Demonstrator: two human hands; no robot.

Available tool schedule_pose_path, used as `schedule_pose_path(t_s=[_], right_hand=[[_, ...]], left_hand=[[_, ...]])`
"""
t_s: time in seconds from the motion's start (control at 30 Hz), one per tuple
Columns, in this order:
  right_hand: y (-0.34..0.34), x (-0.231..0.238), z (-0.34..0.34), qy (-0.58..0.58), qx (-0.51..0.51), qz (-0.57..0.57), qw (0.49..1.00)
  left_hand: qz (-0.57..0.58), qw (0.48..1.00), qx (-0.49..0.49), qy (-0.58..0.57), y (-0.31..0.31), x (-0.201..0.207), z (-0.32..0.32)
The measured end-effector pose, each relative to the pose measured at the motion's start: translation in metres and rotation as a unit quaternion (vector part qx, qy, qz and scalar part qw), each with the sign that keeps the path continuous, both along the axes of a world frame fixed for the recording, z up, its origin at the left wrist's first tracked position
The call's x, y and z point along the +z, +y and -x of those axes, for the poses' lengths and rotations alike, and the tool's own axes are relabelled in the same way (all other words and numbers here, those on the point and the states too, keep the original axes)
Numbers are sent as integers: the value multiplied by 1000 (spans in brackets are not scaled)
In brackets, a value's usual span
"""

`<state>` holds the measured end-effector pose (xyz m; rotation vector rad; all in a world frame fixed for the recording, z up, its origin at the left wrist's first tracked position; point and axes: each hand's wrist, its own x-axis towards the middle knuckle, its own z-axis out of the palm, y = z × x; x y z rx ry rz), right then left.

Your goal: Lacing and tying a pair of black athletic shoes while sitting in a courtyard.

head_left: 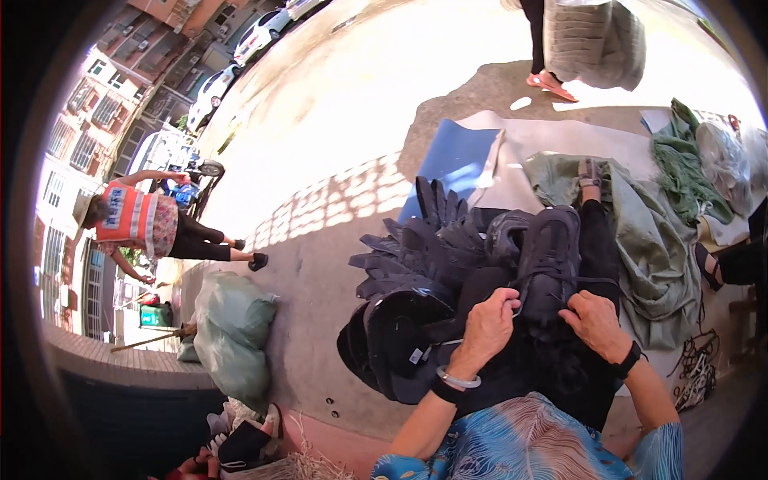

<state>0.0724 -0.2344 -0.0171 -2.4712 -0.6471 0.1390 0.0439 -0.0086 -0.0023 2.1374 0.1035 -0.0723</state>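
Note:
A black lace-up shoe (pixel 549 248) rests on my lap, its toe pointing away from me. My left hand (pixel 486 326) is closed in a pinch at the left side of its lacing, and a thin, light-coloured strip shows at the fingertips. On the other side, my right hand (pixel 600 324) pinches the dark shoelace, thumb against forefinger. Several black shoe uppers (pixel 432 248) are heaped to the left of the shoe. Nearer to me on that side lie black, rounded shoe pieces (pixel 400 336) with a small white label on one.
Grey-green cloth (pixel 648 232) and a blue sheet (pixel 456 164) cover the ground ahead. A full pale-green sack (pixel 232 332) stands left. One person in an orange vest (pixel 132 216) walks there; another carries a bulky grey bundle (pixel 596 40). Tangled cords (pixel 694 372) lie right.

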Motion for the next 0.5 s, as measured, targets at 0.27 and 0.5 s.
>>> schedule_pose_path(t_s=[0.27, 0.5], right_hand=[[-7, 3, 0, 4, 27, -43, 999], [-6, 18, -4, 277, -154, -228, 921]], left_hand=[[160, 979, 45, 122, -6, 18, 3], [219, 959, 57, 171, 0, -2, 3]])
